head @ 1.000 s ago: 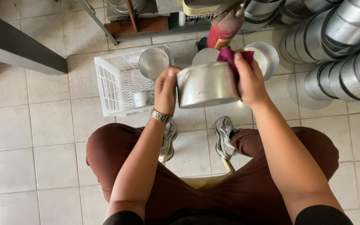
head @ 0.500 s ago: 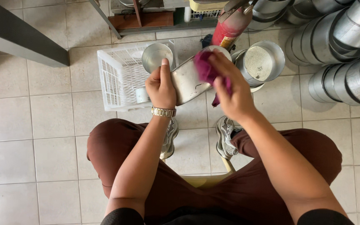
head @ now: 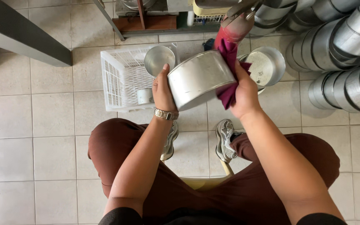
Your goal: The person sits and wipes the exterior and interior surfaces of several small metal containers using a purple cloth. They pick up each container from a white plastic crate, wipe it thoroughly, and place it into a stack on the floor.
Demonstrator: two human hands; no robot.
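Two hands are engaged on one metal tin (head: pixel 198 83), held over the tiled floor (head: pixel 30 137) in front of the seated person's knees.

Largest items first. Stacks of round metal tins (head: pixel 346 54) lie on their sides at the right, well apart from the hands. A white plastic crate (head: pixel 117 79) sits on the floor to the left; it holds a metal cup (head: pixel 159 60) and a small white cup (head: pixel 144 96). An open metal bowl (head: pixel 265 66) stands on the floor just beyond the right hand. A red spray bottle (head: pixel 234 27) is near the top, behind the tin.

The tin is tilted, its side wall facing the camera. The left hand (head: pixel 163 89) is clamped on its left end, fingers wrapped round the far side and thumb on the near edge; a wristwatch (head: pixel 166 113) sits on that wrist. The right hand (head: pixel 244 93) presses a maroon cloth (head: pixel 228 73) against the tin's right end, fingers closed on the cloth.

Judgement: the step in hand appears to be wiping the tin's outside. The next move likely calls for the left hand to turn the tin while the cloth stays pressed flat, with a firm grip, since the smooth wall could slip.
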